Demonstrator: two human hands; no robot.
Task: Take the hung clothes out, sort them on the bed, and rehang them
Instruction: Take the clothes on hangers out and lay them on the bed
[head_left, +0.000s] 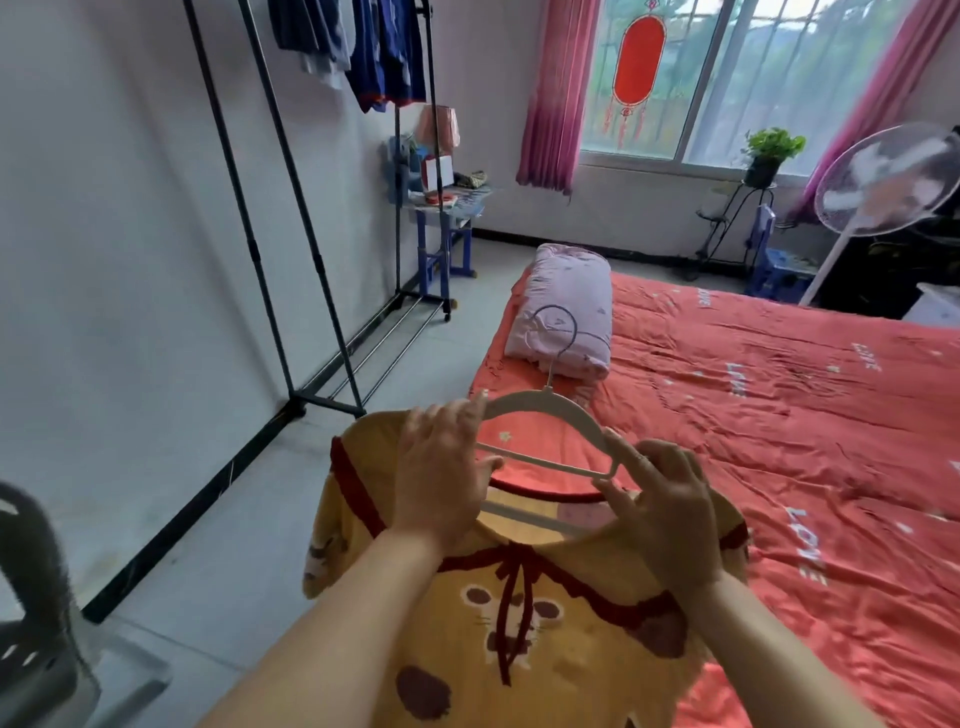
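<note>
At 6 o'clock, by the bed's near-left edge: yellow top with dark-red trim, held up by the collar, front to camera. White plastic hanger with a wire hook sits half in the neckline, lower bar inside, shoulders and hook out toward 12. Left hand curls round the hanger's left arm plus collar. Right hand pinches the hanger's right end at the neck edge, fingers partly spread. Two hands, likely so the collar stretches over each hanger tip. Going in or coming out: can't tell. Red printed bedspread lies under and to 3. Folded pink quilt sits beyond at 12. Black metal clothes rack at 10, well apart, has blue garments on its rail. White pedestal fan at 2.
</note>
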